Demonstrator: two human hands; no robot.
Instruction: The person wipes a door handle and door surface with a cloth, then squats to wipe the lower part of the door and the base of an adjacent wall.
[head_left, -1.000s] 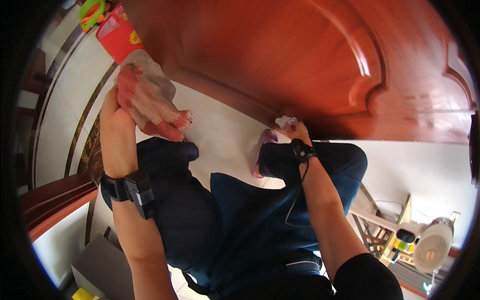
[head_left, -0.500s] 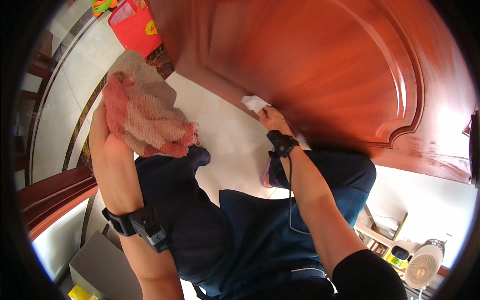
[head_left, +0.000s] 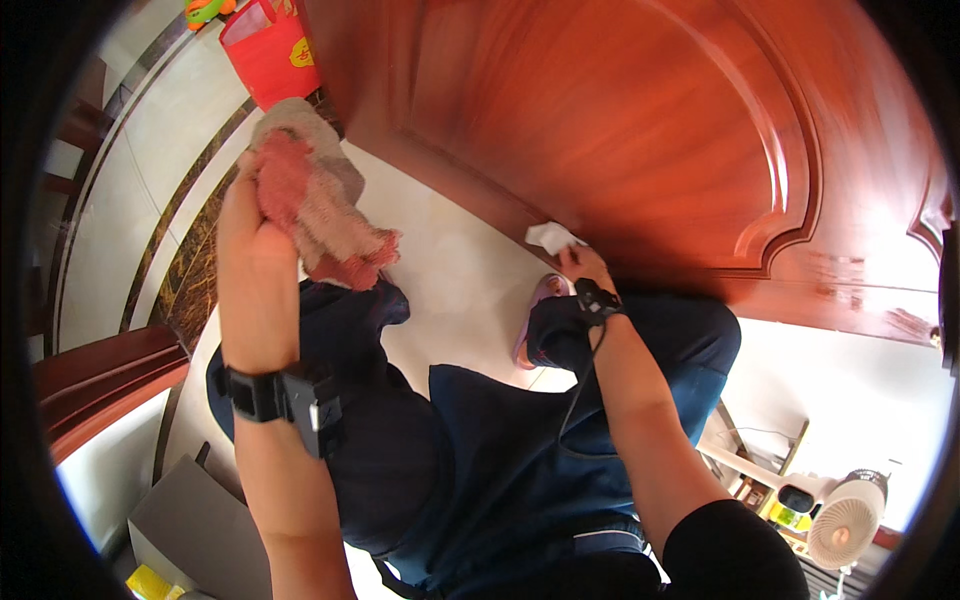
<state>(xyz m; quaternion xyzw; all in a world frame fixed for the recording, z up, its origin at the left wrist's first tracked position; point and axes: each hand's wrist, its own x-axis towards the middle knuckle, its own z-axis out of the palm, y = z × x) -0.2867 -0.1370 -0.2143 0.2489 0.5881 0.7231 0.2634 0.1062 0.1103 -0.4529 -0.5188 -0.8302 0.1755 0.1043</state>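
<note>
My left hand [head_left: 262,215] is closed on a bunched towel [head_left: 325,195], beige-brown with pink-red parts, which hangs over the floor left of the door. Folds of the cloth cover most of those fingers. In my right hand [head_left: 583,262] is a crumpled white tissue [head_left: 549,238], pinched between the fingers and held against the bottom part of the reddish-brown wooden door [head_left: 620,120]. The door has a raised, curved panel moulding and a glossy surface.
A red bag [head_left: 270,55] stands at the door's far left end, with a green and orange toy [head_left: 205,12] beyond it. Lower left are a grey box [head_left: 200,525] and a dark red wooden edge [head_left: 110,385]. A white fan [head_left: 845,525] stands lower right.
My right hand has slid the tissue rightward and nearer to me along the door's bottom. My left hand and the towel have shifted a little right, and the towel hangs narrower.
</note>
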